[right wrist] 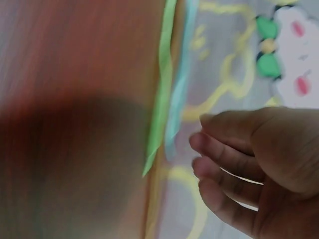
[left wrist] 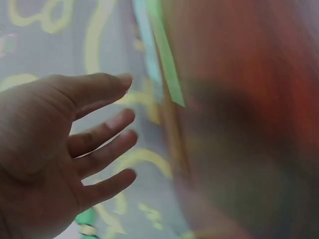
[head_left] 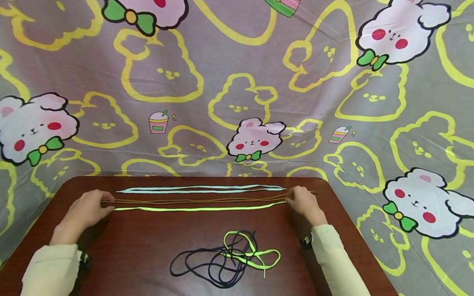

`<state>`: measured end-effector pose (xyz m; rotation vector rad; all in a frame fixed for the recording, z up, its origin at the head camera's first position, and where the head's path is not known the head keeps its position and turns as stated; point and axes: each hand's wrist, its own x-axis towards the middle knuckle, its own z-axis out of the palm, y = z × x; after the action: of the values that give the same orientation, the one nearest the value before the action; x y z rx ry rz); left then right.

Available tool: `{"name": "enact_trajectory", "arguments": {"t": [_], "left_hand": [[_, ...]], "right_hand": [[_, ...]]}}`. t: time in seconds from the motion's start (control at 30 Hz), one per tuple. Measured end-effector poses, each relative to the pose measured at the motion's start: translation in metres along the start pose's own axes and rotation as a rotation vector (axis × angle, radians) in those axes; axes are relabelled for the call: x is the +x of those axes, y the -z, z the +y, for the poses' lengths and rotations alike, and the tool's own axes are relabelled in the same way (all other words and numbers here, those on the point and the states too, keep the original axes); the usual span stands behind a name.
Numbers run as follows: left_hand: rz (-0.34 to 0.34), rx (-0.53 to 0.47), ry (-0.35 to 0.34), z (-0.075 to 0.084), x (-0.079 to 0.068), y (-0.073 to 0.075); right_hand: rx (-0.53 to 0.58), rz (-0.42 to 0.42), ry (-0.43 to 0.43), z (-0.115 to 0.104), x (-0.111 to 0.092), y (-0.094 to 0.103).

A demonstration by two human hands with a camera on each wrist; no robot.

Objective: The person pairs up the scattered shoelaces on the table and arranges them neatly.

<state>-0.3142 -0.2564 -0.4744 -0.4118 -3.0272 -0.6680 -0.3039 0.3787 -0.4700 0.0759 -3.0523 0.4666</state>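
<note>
hands (head_left: 83, 211), relaxed, near ends of straight yellow-green lace (head_left: 208, 208); brown lace (right wrist: 154, 199) beside.

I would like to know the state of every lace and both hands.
Light blue lace: lengthwise, in two strands
Brown lace: lengthwise, in two strands
Long yellow-green lace: nearly straight
Dark lace: loosely heaped in loops
Looped yellow-green lace: loose, crossing the dark lace
Left hand: open, holding nothing
Right hand: open, holding nothing

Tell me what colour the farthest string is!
The farthest string is pale blue, clearest in the head view.
</note>
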Motion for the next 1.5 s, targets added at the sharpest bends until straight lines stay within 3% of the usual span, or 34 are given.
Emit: {"name": "enact_trajectory", "arguments": {"t": [0.1,0.23,0.4,0.5,0.63,0.8,1.03,1.23,1.33,1.5], "left_hand": [[0.043,-0.067,-0.056,0.030,-0.001,0.007],[0.174,-0.184,-0.097,0.073,-0.009,0.007],[0.350,-0.301,-0.102,0.112,-0.019,-0.007],[0.372,-0.360,-0.104,0.131,-0.020,-0.020],[0.279,-0.435,-0.123,0.156,-0.016,-0.036],[0.146,-0.460,-0.174,0.189,-0.009,-0.057],[-0.074,-0.472,-0.222,0.231,-0.010,-0.074],[-0.226,-0.541,-0.333,0.248,-0.012,-0.075],[-0.255,-0.567,-0.382,0.253,-0.014,-0.073],[-0.226,-0.562,-0.423,0.257,-0.017,-0.068]], "right_hand": [[0.113,-0.010,0.068,-0.028,-0.009,0.001],[0.238,-0.105,0.213,-0.067,-0.021,-0.009],[0.303,-0.290,0.315,-0.110,-0.032,-0.035],[0.299,-0.375,0.320,-0.131,-0.037,-0.051],[0.254,-0.411,0.302,-0.149,-0.039,-0.063],[0.206,-0.414,0.299,-0.160,-0.042,-0.063],[0.225,-0.390,0.353,-0.175,-0.055,-0.040],[0.281,-0.264,0.402,-0.186,-0.069,-0.017],[0.292,-0.178,0.429,-0.190,-0.075,-0.008],[0.337,-0.095,0.435,-0.196,-0.085,0.010]]}}
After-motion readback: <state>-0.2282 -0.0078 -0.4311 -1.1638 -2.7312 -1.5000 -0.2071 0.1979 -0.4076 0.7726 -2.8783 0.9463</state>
